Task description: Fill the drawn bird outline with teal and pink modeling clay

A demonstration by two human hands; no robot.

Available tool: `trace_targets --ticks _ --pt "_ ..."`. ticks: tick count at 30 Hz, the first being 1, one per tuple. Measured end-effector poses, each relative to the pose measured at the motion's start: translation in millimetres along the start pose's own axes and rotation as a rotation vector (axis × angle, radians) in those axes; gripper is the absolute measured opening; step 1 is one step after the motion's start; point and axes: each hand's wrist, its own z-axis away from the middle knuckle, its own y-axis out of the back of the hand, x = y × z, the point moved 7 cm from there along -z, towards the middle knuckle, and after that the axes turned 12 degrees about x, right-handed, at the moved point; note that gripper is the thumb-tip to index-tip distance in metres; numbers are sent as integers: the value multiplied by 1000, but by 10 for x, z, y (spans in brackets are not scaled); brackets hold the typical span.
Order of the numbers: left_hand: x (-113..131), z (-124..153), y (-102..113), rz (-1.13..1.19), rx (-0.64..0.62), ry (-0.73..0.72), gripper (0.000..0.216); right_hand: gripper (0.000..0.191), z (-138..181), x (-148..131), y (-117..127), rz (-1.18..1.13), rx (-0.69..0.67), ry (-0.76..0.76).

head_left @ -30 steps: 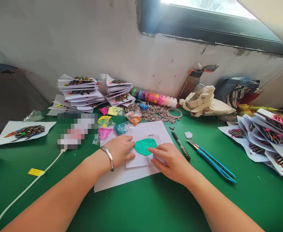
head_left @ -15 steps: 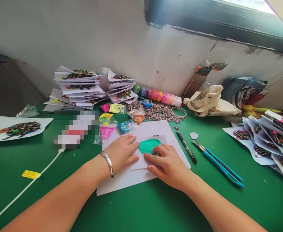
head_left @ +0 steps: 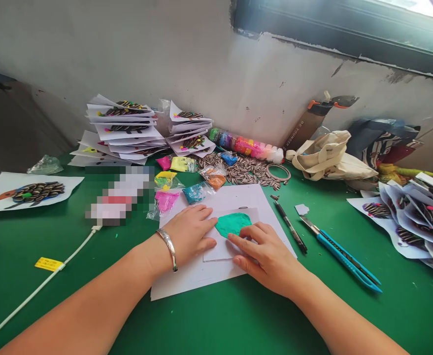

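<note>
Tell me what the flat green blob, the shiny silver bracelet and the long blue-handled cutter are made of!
Flat green blob: probably soft modelling clay, matte, with an uneven outline.
Shiny silver bracelet: likely polished metal, since it catches bright highlights.
Long blue-handled cutter: handle looks like smooth plastic, brightly coloured; blade looks like grey metal.

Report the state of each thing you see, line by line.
Clay: flattened, on the card
Card: lying flat on paper
Left hand: open, palm down
Right hand: fingers bent at the clay's edge
Cutter: blade out
Seeds: loose, heaped
Bag: slumped
Pen: lying down
</note>
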Motion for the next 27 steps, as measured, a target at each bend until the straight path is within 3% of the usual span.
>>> trace_targets --ticks 6,11,15,20,27 --pt "2 8 -6 -7 -15 -8 37 26 14 -18 8 -10 -13 -16" --pt "-27 24 -28 -10 3 -8 39 30 35 31 72 -32 94 -55" --pt "-34 32 -33 -4 15 1 41 23 37 38 52 1 57 -54" --pt "-23 22 -19 0 4 11 39 32 29 100 78 2 121 -86" --pt "-29 22 -4 31 18 15 38 26 27 154 57 62 109 -96"
